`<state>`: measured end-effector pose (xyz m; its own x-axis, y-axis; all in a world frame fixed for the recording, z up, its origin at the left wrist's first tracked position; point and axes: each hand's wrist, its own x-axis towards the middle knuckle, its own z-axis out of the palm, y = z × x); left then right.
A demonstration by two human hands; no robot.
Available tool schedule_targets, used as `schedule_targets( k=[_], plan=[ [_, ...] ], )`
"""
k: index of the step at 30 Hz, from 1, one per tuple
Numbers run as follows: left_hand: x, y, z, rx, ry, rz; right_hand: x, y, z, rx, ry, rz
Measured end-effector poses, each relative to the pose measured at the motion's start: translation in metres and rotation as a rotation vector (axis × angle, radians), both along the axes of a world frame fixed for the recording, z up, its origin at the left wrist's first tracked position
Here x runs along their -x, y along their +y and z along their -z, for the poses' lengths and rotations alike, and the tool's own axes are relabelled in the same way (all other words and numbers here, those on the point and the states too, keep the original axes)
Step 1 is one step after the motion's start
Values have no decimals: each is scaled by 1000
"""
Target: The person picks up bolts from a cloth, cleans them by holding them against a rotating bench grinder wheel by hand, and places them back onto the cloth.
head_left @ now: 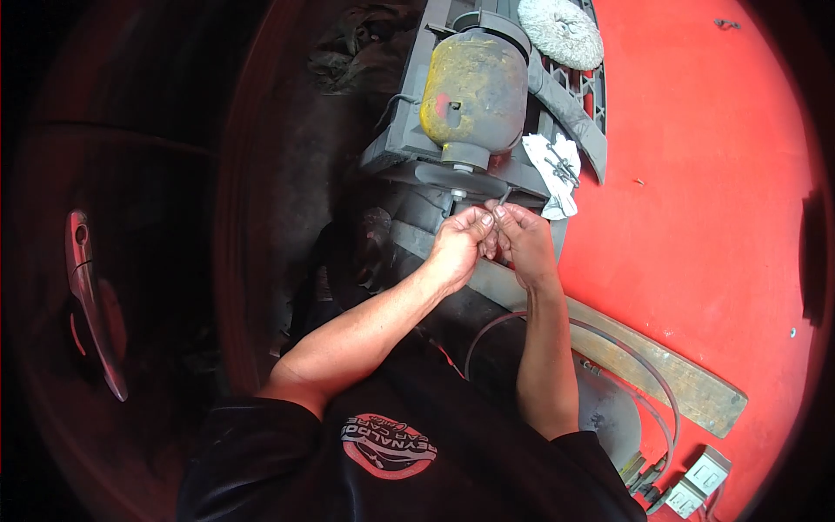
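My left hand (465,244) and my right hand (527,242) are together just below the grinder's wheel, both closed in a pinch. Between their fingertips a small thin metal piece (505,197) sticks up toward the wheel's right edge; its lower end is hidden by my fingers. I cannot tell whether it touches the wheel. The grey disc-shaped wheel (459,179) looks smooth and blurred, fixed on the shaft of a bench grinder motor (474,91) with worn yellow and grey paint. Right of the wheel, several small dark metal pieces (562,165) lie on a white cloth (557,202).
A fluffy white buffing wheel (561,33) is at the motor's far end. A wooden plank (661,370) lies on the red floor (696,174), with a hose (628,341) curving over it. Outlet boxes (698,481) stand lower right. A dark car door with a handle (91,304) is at left.
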<state>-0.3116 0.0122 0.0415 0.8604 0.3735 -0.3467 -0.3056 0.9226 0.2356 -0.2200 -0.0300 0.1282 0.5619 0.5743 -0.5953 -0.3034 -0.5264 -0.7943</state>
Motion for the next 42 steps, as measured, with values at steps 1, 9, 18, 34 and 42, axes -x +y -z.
schedule_targets(
  k=[1,9,18,34,42],
  plan=[
    [1,0,-2,0,1,0,-1,-3,4,-14,-15,-21],
    [4,3,-5,206,-156,36,-3,0,5,-32,-25,-5],
    [13,2,-10,194,-39,61,3,-3,10,-37,-59,-22],
    [2,0,-2,384,-268,88,-1,0,3,62,-180,24],
    [7,-1,-1,-54,-59,40,4,-4,2,-62,-79,91]
  ],
)
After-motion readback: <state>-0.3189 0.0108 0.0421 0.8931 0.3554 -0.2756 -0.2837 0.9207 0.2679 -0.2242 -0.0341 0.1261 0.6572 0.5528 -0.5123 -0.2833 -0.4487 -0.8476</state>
